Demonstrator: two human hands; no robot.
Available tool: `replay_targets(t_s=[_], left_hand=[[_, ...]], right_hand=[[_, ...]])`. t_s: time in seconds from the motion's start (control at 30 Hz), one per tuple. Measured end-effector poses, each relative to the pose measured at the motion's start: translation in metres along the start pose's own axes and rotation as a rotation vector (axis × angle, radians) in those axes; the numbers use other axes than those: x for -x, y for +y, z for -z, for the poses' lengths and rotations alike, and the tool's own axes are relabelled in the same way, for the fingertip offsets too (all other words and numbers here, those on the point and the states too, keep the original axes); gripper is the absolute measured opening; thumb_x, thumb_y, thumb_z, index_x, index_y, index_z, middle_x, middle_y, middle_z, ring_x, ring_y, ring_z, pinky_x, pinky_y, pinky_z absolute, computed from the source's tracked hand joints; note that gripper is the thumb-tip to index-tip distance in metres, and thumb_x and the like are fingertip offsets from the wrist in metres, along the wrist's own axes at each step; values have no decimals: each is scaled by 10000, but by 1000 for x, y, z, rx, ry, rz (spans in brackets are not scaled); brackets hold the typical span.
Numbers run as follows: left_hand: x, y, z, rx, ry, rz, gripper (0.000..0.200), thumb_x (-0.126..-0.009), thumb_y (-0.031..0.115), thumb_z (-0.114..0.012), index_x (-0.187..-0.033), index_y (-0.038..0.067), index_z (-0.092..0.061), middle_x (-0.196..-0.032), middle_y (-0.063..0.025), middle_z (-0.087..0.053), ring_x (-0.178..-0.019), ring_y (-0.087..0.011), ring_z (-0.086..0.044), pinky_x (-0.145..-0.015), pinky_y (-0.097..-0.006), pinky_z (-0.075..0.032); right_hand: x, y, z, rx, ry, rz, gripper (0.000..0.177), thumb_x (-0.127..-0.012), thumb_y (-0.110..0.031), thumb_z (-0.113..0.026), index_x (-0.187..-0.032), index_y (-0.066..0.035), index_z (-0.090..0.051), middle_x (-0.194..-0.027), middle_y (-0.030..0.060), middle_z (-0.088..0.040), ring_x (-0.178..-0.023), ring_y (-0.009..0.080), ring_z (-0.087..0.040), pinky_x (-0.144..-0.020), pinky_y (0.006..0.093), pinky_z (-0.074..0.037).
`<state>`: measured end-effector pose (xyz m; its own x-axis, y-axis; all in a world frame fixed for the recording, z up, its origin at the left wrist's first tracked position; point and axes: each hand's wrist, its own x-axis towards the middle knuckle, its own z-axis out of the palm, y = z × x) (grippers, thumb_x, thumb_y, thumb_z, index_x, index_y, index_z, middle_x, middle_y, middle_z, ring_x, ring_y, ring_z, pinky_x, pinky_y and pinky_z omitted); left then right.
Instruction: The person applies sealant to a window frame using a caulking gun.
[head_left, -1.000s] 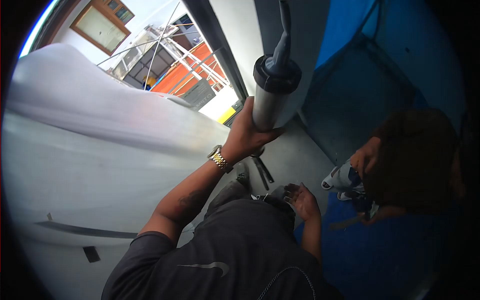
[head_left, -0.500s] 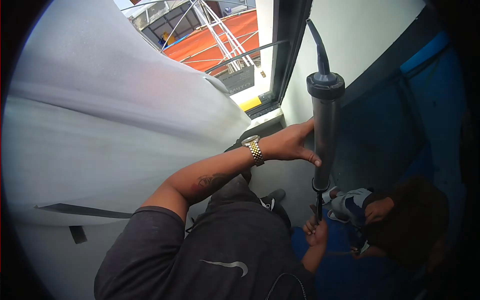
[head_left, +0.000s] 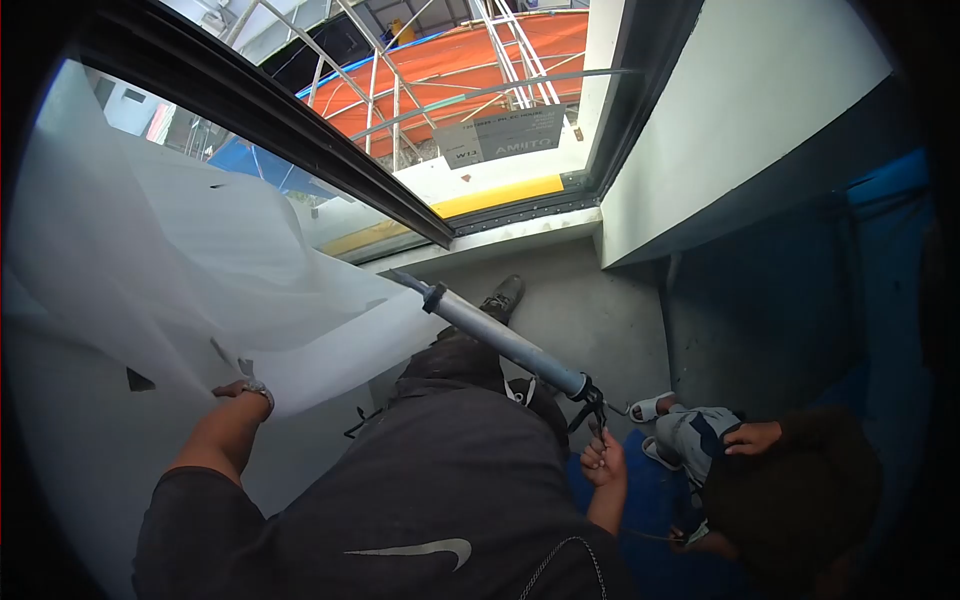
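Note:
A long caulking gun [head_left: 510,340] with a silver barrel slants across the view, its dark nozzle pointing to the upper left. My right hand [head_left: 603,462] is closed round its handle at the lower end. On the left, my left hand [head_left: 236,388] is at the translucent white sheet [head_left: 330,350], the wrist against its folds. Its fingers are too small and partly hidden to tell whether they grip the sheet.
Ahead is a window with a black frame [head_left: 300,130], a grey label [head_left: 500,136] and a sill [head_left: 500,238]. A person [head_left: 800,480] sits low at the right on a blue covering. One shoe [head_left: 505,295] stands on the grey floor.
My left hand has left the barrel and moved to the sheet at the left. The caulking gun has swung from upright to a leftward slant. The sheet is drawn aside, showing more of the window.

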<state>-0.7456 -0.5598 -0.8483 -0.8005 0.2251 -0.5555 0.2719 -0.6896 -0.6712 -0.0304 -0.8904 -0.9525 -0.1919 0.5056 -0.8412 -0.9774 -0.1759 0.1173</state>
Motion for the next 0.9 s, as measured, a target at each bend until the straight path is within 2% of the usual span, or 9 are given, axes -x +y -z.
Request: replay_targets(t_s=[0.1,0.3,0.43,0.57,0.6,0.67,0.73,0.8,0.9], left_hand=[[38,47,5,-149,-213,-148,349,-948,317,-642,-1234,136,-727,-1165,-150,-733,-1067,-329,-713,-912,-575,-559],[71,91,202,-769,-461,-482,289,-958,244,-597,-1164,119,-756,-1119,-158,-740,-1033,-320,-724,-843,-549,-592],[157,-12,289,-561,437,-892,238,-839,95,-575,-949,8,-768,-957,-221,-738,-874,-356,-745,-745,-452,-597],[147,-1,305,577,1030,-1116,223,-875,148,-586,-1031,-3,-637,-826,-245,-702,-748,-420,-691,-644,-549,-536],[137,16,317,884,974,-1208,285,-939,243,-629,-1025,-29,-641,-760,-210,-695,-750,-366,-711,-629,-502,-544],[148,27,355,1383,34,-1217,409,-953,325,-704,-1126,-35,-614,-912,-156,-706,-781,-292,-719,-685,-445,-575],[157,39,375,1630,-310,-1349,536,-931,360,-762,-1249,-20,-557,-1131,-108,-654,-906,-234,-703,-771,-411,-598],[150,67,386,1686,-301,-1418,524,-930,340,-766,-1243,-18,-546,-1165,-116,-640,-981,-242,-688,-796,-422,-611],[155,112,416,1881,-330,-1557,489,-925,305,-773,-1225,-3,-539,-1184,-120,-623,-1102,-246,-652,-849,-454,-621]], right_hand=[[-16,4,15,-19,18,-27,354,-1099,-355,-434,-1180,-91,-655,-519,-50,-269,-409,84,-262,-417,266,-257],[-22,68,-13,-91,345,16,342,-1092,-392,-449,-1244,-127,-604,-521,-51,-281,-405,81,-261,-419,263,-253],[-56,121,-24,-130,416,-65,359,-1087,-400,-461,-1312,-142,-569,-525,-60,-287,-405,74,-265,-415,257,-260],[-64,167,-37,-193,417,-130,370,-1084,-390,-467,-1346,-142,-552,-523,-69,-308,-400,67,-281,-404,246,-271],[-68,178,-41,-231,401,-153,369,-1083,-387,-469,-1345,-141,-552,-520,-70,-314,-397,66,-286,-400,244,-273],[-72,181,-58,-238,441,-177,314,-1088,-377,-459,-1265,-151,-586,-513,-70,-323,-394,68,-294,-394,243,-276],[-81,176,-59,-232,467,-183,282,-1092,-366,-449,-1185,-161,-620,-505,-71,-331,-390,70,-301,-388,243,-278],[-82,176,-44,-255,398,-144,368,-1081,-373,-479,-1352,-135,-550,-503,-67,-324,-385,68,-296,-389,246,-266],[-92,158,-62,-161,536,-28,375,-1078,-368,-487,-1347,-115,-552,-501,-68,-323,-383,68,-301,-387,248,-259]])
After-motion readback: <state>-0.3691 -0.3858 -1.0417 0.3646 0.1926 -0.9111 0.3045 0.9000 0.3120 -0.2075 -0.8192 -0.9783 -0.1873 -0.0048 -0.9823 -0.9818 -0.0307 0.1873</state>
